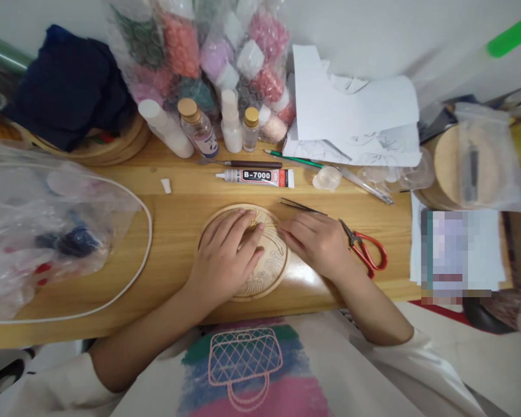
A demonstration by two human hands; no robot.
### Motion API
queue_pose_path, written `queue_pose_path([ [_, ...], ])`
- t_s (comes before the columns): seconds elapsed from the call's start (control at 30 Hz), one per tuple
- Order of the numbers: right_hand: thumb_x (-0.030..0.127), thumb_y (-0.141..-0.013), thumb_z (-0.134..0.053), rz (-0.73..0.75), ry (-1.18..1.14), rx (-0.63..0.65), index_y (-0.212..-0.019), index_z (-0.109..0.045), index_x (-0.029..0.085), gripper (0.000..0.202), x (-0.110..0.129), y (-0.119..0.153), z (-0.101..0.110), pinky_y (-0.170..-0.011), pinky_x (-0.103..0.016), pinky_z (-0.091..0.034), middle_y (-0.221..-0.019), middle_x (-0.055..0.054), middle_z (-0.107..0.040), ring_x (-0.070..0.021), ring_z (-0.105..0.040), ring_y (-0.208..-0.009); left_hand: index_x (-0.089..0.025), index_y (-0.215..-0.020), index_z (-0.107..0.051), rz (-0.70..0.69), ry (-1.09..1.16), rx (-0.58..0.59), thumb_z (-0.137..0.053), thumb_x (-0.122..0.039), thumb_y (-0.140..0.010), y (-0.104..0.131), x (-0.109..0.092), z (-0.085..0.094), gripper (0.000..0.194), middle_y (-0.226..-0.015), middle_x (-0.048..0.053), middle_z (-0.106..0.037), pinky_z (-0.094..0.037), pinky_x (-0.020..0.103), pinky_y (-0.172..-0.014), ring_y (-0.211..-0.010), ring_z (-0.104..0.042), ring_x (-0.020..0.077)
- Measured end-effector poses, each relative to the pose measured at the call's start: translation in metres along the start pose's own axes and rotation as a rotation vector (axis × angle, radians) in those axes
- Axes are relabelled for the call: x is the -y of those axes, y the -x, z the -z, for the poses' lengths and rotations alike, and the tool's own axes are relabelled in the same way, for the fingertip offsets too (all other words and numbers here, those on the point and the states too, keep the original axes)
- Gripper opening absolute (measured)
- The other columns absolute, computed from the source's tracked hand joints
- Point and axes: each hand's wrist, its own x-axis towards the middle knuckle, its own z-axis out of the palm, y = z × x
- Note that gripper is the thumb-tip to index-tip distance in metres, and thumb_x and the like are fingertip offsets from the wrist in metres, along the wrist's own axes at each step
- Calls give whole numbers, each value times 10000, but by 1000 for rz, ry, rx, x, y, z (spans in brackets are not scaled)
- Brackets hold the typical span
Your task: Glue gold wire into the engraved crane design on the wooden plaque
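Observation:
A round, pale wooden disc with line patterns and a raised rim lies on the table in front of me. My left hand rests flat over its left part, fingers spread, covering much of the pattern. Near the fingertips a bit of gold-coloured strip shows on the disc. At the disc's right edge, my right hand has its thumb and fingers pinched together; whatever sits between them is too small to make out. Dark tweezers lie just behind that hand, and red-handled scissors are to its right.
Behind the disc lies a B-7000 glue tube, near its white cap. Several bottles and bagged beads line the back. A white cable loops at left beside plastic bags. Papers lean at back right.

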Motion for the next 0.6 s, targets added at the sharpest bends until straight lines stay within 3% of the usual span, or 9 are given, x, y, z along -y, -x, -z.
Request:
queue_pose_path([
  [0.6, 207, -942, -549, -29, -7, 14, -763, -656, 184, 209, 1, 0, 0, -556, -267, -442, -701, -15, -700, -133, -617, -610, -103, -1155, -632, 10, -4, 1, -579, -223, -906, 1, -1, -1, 281, -1209, 188, -642, -500, 513, -951, -1141, -585, 332],
])
